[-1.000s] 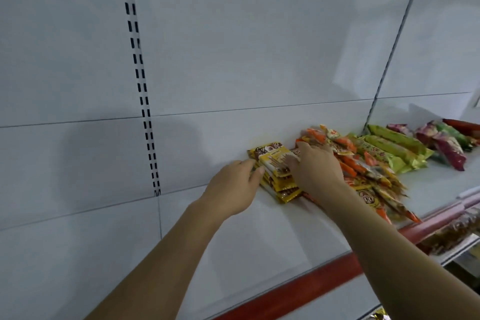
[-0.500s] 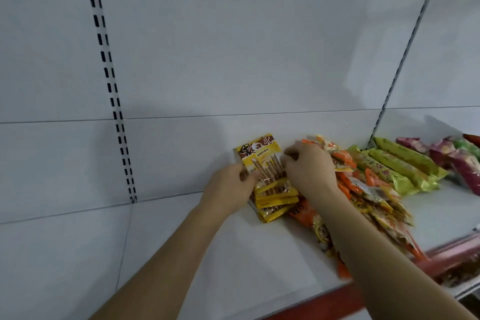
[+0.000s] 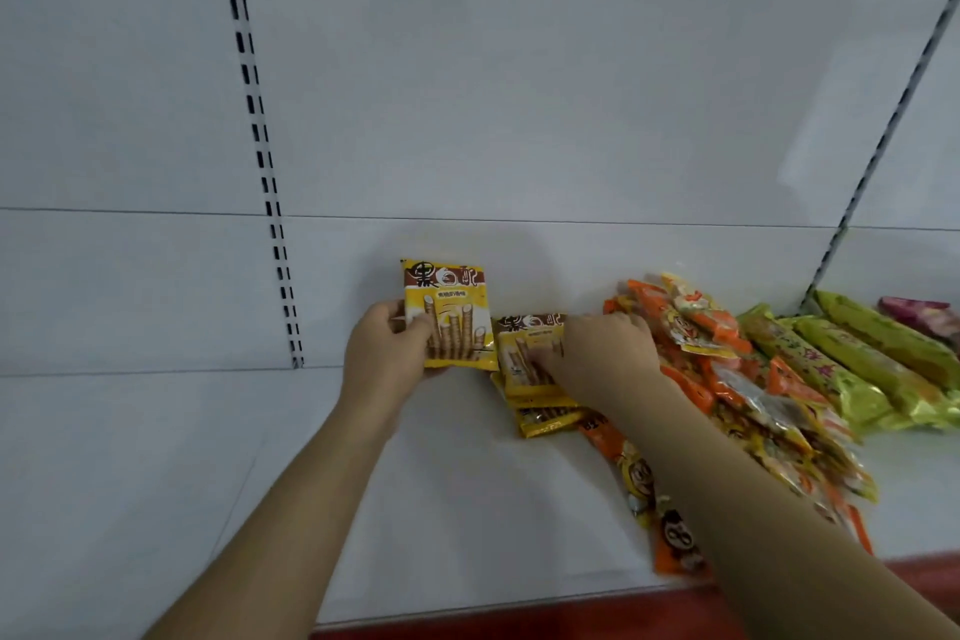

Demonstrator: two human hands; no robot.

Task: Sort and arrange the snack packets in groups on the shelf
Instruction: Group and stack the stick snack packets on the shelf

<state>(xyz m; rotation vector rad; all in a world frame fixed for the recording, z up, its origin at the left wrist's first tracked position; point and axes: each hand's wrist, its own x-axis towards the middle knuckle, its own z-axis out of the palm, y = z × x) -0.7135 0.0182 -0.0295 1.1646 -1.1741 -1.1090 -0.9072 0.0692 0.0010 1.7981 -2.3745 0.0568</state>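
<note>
My left hand (image 3: pixel 387 353) grips a yellow-and-brown wafer-roll packet (image 3: pixel 451 314) by its left edge and holds it upright above the white shelf (image 3: pixel 467 509). Just to its right, a small stack of the same yellow packets (image 3: pixel 535 379) lies flat on the shelf. My right hand (image 3: pixel 602 356) rests on top of that stack with its fingers curled at the top packet; the grip itself is hidden. Right of the stack sits a heap of orange packets (image 3: pixel 737 379).
Long green-yellow packets (image 3: pixel 852 359) lie further right, with a pink packet (image 3: pixel 919 312) at the frame's edge. A red strip (image 3: pixel 519 618) runs along the shelf's front edge. Slotted uprights (image 3: pixel 260 146) stand in the white back wall. Bare shelf extends to the left.
My left hand has lifted one yellow packet off the stack and moved it left and upright. My right hand stayed on the stack. The view has shifted left.
</note>
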